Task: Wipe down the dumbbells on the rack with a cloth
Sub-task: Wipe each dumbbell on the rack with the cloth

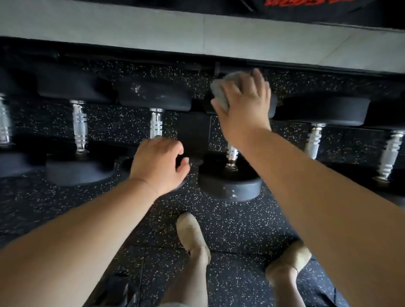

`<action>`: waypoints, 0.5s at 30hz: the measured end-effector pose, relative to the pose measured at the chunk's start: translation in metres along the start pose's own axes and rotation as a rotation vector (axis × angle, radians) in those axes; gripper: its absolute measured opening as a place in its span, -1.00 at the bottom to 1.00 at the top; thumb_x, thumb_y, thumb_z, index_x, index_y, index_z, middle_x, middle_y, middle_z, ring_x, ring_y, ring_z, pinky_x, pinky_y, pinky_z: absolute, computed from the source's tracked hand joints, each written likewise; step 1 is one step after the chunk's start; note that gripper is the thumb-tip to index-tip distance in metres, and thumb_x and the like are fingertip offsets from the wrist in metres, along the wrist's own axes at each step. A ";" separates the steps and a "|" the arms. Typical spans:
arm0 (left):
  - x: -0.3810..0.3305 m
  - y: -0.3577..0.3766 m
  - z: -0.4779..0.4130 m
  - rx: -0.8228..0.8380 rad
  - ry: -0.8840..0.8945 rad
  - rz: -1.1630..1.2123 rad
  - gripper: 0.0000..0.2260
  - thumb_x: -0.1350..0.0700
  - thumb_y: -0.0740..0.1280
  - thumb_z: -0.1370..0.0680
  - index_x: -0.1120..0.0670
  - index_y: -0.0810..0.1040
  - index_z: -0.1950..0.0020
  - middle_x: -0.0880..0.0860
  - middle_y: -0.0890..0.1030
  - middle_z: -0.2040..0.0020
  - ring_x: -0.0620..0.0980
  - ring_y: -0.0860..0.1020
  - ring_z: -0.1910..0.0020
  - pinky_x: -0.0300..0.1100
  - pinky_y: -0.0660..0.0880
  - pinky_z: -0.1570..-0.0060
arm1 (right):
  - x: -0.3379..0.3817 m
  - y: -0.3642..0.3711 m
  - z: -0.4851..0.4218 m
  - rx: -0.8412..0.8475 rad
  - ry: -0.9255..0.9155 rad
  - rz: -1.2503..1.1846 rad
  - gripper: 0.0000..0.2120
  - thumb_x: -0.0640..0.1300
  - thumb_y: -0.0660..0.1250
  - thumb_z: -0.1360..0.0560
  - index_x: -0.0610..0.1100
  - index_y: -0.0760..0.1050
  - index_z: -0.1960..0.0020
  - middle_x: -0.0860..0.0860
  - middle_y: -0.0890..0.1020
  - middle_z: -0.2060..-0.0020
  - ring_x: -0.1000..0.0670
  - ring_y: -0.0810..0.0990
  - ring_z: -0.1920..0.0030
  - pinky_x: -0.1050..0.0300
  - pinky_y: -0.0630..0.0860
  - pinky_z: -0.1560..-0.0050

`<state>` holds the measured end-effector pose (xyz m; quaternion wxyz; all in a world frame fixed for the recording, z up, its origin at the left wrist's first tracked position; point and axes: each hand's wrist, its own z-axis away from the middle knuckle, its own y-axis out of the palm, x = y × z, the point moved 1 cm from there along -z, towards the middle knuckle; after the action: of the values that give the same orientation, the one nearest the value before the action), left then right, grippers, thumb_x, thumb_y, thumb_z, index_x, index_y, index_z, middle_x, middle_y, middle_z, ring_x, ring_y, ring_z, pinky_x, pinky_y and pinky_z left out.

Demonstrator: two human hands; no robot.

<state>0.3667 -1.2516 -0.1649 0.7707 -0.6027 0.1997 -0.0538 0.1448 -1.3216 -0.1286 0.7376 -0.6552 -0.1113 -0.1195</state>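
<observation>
Fingers (260,82) of right hand (245,109) clutch cloth (221,94) against dumbbell (230,184). Left hand (157,162) curls its fingers over next dumbbell (156,122). Red lettering (295,2) above is illegible.

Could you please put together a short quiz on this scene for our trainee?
1. True or false: the left hand holds the grey cloth.
2. The right hand presses the grey cloth on a dumbbell at its: A far head, B chrome handle, C near head.
3. What does the left hand rest on?
Key: 1 false; 2 A; 3 the near head of the neighbouring dumbbell.
</observation>
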 end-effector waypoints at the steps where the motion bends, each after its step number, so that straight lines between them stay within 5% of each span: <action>1: 0.012 0.001 0.004 0.001 -0.004 -0.004 -0.72 -0.17 0.22 -0.55 0.00 0.59 0.07 -0.08 0.60 0.19 0.06 0.54 0.13 0.01 0.48 0.03 | 0.011 0.006 0.002 -0.017 -0.074 0.034 -0.58 0.14 0.25 -0.63 0.03 0.45 -0.44 -0.08 0.39 -0.49 -0.30 0.12 -0.60 -0.25 -0.03 -0.61; 5: 0.038 0.012 0.010 0.000 -0.082 0.053 -0.63 -0.20 0.17 -0.54 0.04 0.61 0.05 -0.01 0.63 0.18 0.13 0.56 0.13 0.03 0.50 0.06 | -0.002 0.001 0.006 0.012 -0.161 0.136 -0.54 0.11 0.31 -0.61 0.08 0.40 -0.49 -0.01 0.34 -0.55 -0.24 0.13 -0.61 -0.24 0.01 -0.60; 9: 0.041 0.024 0.014 -0.062 -0.153 0.085 -0.64 -0.21 0.19 -0.54 0.03 0.61 0.06 -0.03 0.63 0.19 0.11 0.57 0.14 0.02 0.52 0.09 | -0.036 -0.011 0.011 -0.080 0.081 -0.050 -0.43 0.13 0.22 -0.63 -0.01 0.26 -0.58 -0.01 0.35 -0.54 -0.13 0.21 -0.58 -0.18 0.13 -0.61; 12: 0.045 0.027 0.014 -0.060 -0.129 0.085 -0.66 -0.20 0.21 -0.53 0.02 0.60 0.09 -0.05 0.62 0.21 0.10 0.56 0.13 0.03 0.51 0.09 | -0.018 -0.001 0.004 -0.192 0.276 -0.199 -0.51 0.11 0.19 -0.64 -0.09 0.39 -0.49 -0.06 0.42 -0.47 -0.15 0.28 -0.53 -0.20 0.17 -0.58; 15: 0.045 0.027 0.014 -0.055 -0.133 0.084 -0.68 -0.21 0.20 -0.53 0.00 0.57 0.14 -0.08 0.59 0.25 0.08 0.53 0.18 -0.03 0.46 0.17 | 0.020 0.022 -0.012 -0.158 0.033 0.135 -0.67 0.07 0.23 -0.64 -0.04 0.53 -0.32 -0.08 0.55 -0.34 -0.27 0.34 -0.49 -0.27 0.22 -0.52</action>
<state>0.4086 -1.2457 -0.1987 0.7671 -0.6169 0.1747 0.0242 0.1709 -1.3317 -0.1439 0.6917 -0.7153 -0.0448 -0.0887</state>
